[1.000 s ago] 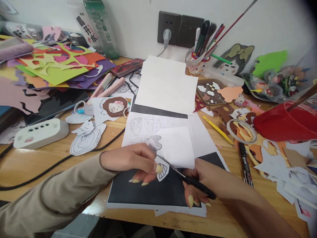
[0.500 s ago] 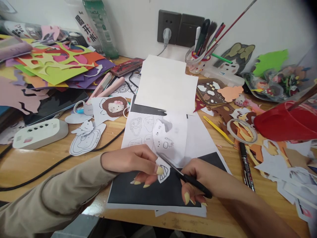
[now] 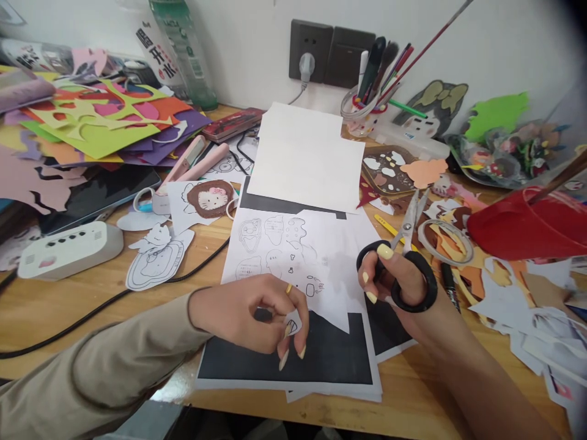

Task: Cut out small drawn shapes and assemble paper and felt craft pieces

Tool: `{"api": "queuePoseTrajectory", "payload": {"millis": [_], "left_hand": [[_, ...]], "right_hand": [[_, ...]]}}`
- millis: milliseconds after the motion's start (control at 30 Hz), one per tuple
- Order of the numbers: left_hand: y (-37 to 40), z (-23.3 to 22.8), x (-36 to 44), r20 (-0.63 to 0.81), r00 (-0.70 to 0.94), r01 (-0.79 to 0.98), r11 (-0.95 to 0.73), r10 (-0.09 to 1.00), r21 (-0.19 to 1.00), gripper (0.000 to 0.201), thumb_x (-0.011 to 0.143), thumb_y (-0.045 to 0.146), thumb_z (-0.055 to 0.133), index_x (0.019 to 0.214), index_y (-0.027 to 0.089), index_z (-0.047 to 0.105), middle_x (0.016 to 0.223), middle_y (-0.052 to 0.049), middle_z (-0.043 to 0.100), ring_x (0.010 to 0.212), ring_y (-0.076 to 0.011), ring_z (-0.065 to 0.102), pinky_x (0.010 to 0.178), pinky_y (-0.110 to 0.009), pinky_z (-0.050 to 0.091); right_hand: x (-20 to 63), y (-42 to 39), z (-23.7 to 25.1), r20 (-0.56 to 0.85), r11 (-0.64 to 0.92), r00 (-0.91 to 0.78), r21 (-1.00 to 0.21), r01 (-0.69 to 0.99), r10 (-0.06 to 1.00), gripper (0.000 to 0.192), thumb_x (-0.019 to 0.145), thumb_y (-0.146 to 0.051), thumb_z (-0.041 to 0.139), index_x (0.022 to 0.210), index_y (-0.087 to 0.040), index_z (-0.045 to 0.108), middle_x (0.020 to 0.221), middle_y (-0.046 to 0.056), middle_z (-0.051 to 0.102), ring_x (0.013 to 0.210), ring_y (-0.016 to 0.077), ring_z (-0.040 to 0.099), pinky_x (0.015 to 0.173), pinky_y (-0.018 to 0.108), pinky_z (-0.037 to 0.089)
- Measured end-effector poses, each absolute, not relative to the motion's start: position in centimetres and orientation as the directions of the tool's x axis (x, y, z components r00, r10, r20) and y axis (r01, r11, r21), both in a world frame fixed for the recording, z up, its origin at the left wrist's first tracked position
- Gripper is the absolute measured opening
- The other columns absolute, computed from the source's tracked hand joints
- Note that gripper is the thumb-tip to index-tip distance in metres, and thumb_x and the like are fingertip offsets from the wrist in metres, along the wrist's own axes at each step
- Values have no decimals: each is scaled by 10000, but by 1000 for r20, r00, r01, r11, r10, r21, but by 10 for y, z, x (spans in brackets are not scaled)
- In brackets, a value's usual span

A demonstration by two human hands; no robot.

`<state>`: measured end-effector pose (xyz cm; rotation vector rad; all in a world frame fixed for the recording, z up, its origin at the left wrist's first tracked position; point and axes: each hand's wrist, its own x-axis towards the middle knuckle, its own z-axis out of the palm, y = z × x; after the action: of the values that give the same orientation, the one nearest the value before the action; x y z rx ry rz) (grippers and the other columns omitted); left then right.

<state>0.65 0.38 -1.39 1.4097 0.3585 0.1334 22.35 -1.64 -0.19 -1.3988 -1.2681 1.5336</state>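
My left hand (image 3: 257, 318) pinches a small white paper cutout (image 3: 292, 321) with black line drawing, low over a black printed sheet (image 3: 321, 357) near the desk's front edge. My right hand (image 3: 403, 293) grips black-handled scissors (image 3: 410, 244), fingers through the loops, blades pointing up and away toward the back of the desk. Between the hands lies a white sheet of outline drawings (image 3: 284, 244), flat on the desk, with a piece cut out of its lower edge.
A blank white sheet (image 3: 307, 159) lies behind. Coloured paper scraps (image 3: 96, 122) pile at left, a white device (image 3: 68, 247) and black cable (image 3: 110, 299) in front of them. A pen cup (image 3: 364, 110), tape ring (image 3: 447, 238), marker (image 3: 452, 287) and red bowl (image 3: 527, 226) crowd the right.
The cutout came free of the sheet and stayed in my left hand. My right hand lifted the scissors away to the right, blades now pointing up. The curled sheet dropped flat.
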Motion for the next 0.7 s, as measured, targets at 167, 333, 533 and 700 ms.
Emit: {"api": "queuePoseTrajectory", "payload": {"millis": [167,333,533,700], "left_hand": [[2,-13,5,-233,941,138,352,246,926,313,707,132,472,474,144,263,780,-110,545,683,-150,557,564,-249,456],[0,-15,10,-317,925,208,419,209,884,247,666,111,554,657,153,312,871,-140,597,626,-102,558,553,-202,432],[3,-20,9,-290,957,261,370,25,892,370,645,102,578,996,118,466,945,-151,589,748,-158,591,664,-237,473],[2,-19,8,-264,953,291,201,-149,936,357,685,148,528,1009,-2,550,905,-175,582,761,-209,590,692,-237,482]], "right_hand": [[225,-15,-2,-250,-244,-111,-968,66,962,336,784,-417,361,590,-175,491,500,-8,432,469,94,376,456,240,267],[227,-14,-2,-253,-248,-113,-967,56,961,323,792,-414,343,607,-189,482,517,-3,420,494,107,365,481,254,270],[226,-14,-3,-254,-254,-118,-967,13,960,304,788,-404,375,622,-179,495,519,-8,446,493,98,364,468,244,254],[226,-14,-6,-257,-259,-117,-966,-2,959,294,788,-386,383,626,-173,504,523,-8,461,499,96,354,479,245,257]]}}
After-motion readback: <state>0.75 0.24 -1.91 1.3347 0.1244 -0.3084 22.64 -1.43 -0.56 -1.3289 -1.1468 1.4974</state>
